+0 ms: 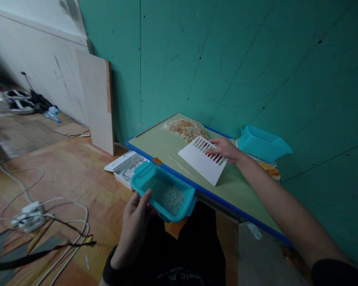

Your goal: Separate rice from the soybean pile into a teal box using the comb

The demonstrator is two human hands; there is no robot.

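Note:
My left hand [136, 212] grips the near rim of a turquoise plastic container [139, 178], its thumb over the edge. A layer of pale grains [166, 194], like rice, covers the container's bottom. It is held at the front edge of the table [149, 142]. In my right hand [223, 150] is a white slotted sheet [199, 159], tilted over the tabletop, with fingers closed about its slotted end. Beyond the sheet lies a pile of tan beans or kernels [186, 129] mixed with pale grains. A thin line of pale grains [183, 167] runs between the sheet and the front edge.
Another turquoise container [262, 143] rests tilted against the green wall [173, 55], at the table's right. An open white box [125, 171] sits below the table's left side. Cables and a power strip [31, 216] lie on the floor at left. A board [97, 99] leans against the wall.

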